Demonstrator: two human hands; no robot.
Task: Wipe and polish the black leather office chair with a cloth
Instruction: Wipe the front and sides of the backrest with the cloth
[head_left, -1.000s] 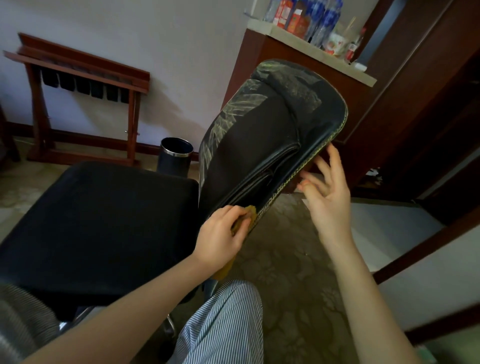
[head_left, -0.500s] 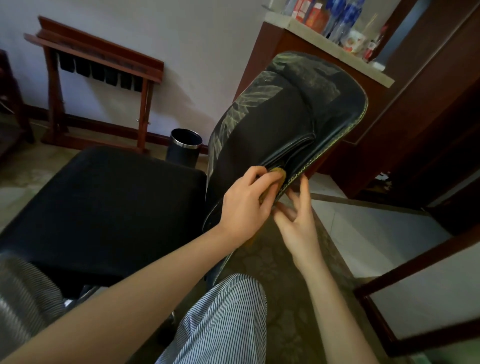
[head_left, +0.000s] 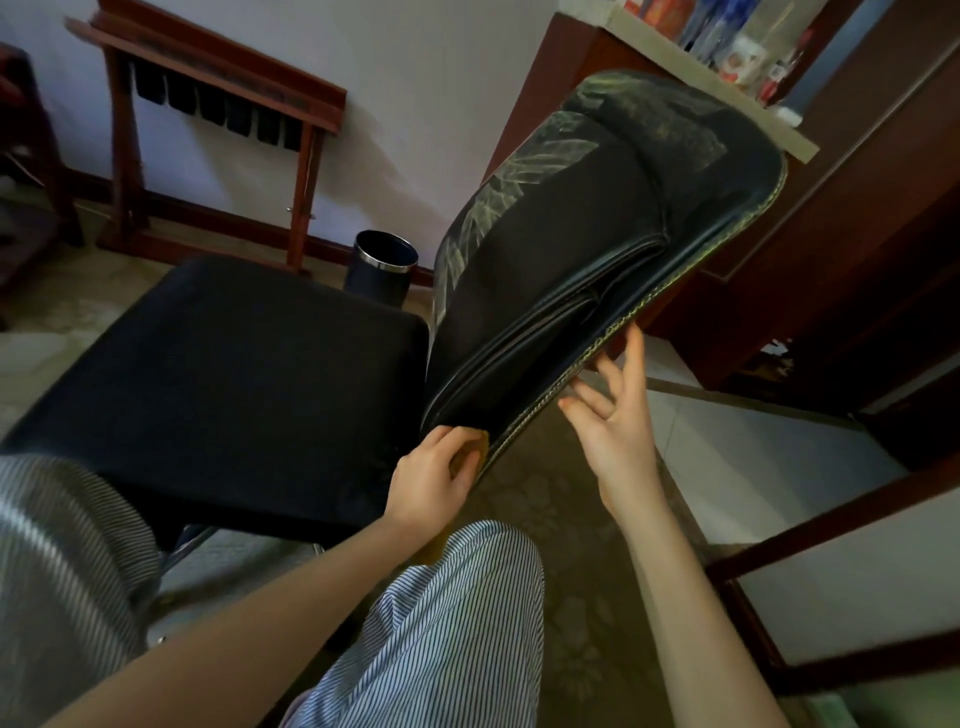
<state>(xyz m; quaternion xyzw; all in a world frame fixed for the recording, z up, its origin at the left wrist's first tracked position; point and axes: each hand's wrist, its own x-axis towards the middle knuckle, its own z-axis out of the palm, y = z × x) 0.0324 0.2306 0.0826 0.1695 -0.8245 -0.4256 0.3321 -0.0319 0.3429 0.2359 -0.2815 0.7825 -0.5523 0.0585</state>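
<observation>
L hand (head_left: 431, 483) w/ yellow cloth (head_left: 480, 448) at chair back (head_left: 571, 260) btm edge, R hand (head_left: 618, 431) splayed just beside

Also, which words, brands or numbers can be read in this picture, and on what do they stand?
No text can be read.
The bottles and packs on the counter: coloured labels, too small and blurred to read.
The chair, cloth and bin: no writing shows.

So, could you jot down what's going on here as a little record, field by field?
activity: wiping the black chair
left hand: grips a yellow cloth against the lower edge of the backrest
right hand: open, fingertips at the backrest's stitched rim
seat: black, left of the backrest in view
behind the chair: dark bin on the floor, wooden rack by the wall
</observation>
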